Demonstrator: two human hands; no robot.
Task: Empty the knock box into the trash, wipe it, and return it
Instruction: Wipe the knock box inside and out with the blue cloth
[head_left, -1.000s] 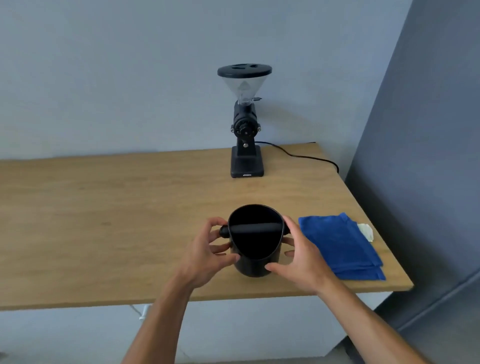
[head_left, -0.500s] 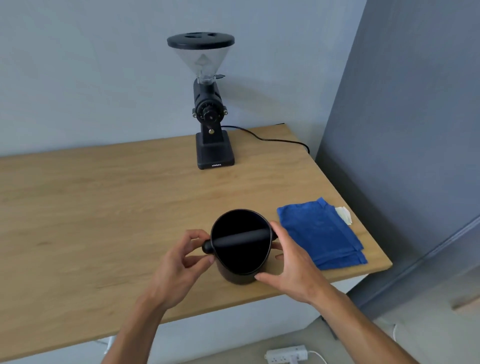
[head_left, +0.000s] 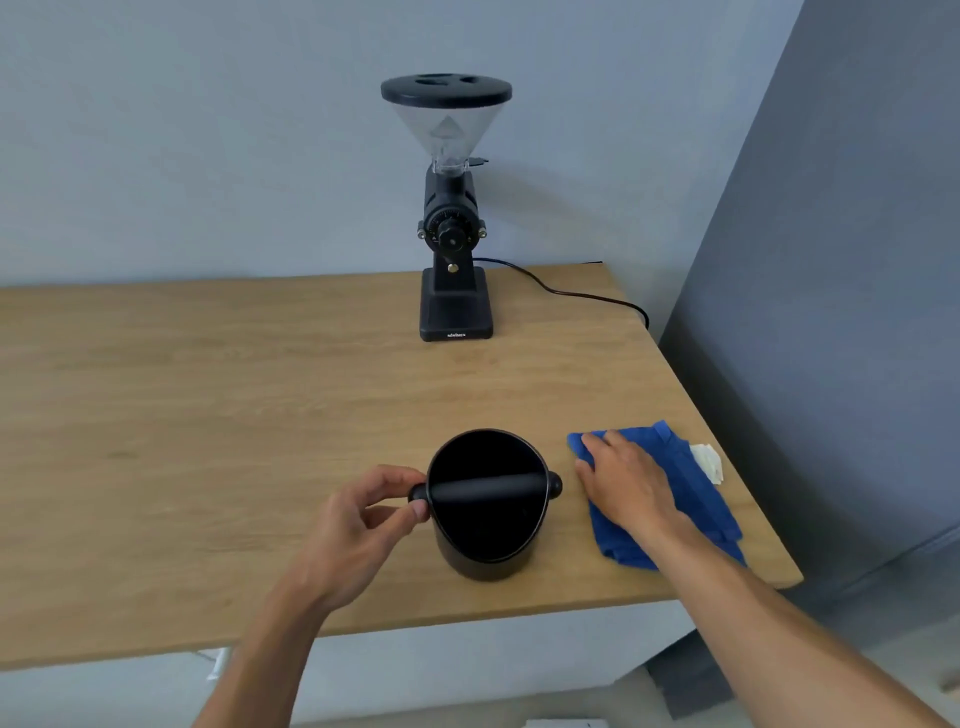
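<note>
The black round knock box (head_left: 485, 540) stands upright on the wooden table (head_left: 208, 415) near its front edge, with a black bar across its mouth. My left hand (head_left: 358, 525) pinches the left end knob of that bar with thumb and fingers. To the right lies a folded blue cloth (head_left: 696, 488). My right hand (head_left: 621, 480) rests flat on top of the cloth, fingers spread, apart from the knock box. The box's inside looks dark; I cannot tell what it contains. No trash bin is in view.
A black coffee grinder (head_left: 452, 244) with a clear hopper stands at the back of the table, its cord (head_left: 582, 296) trailing right. A small white crumpled piece (head_left: 707, 462) lies beside the cloth. A grey wall panel (head_left: 831, 312) rises close to the table's right edge.
My right hand left the knock box's right side and moved right onto the blue cloth. My left hand stays at the bar's left end. The camera view shifted.
</note>
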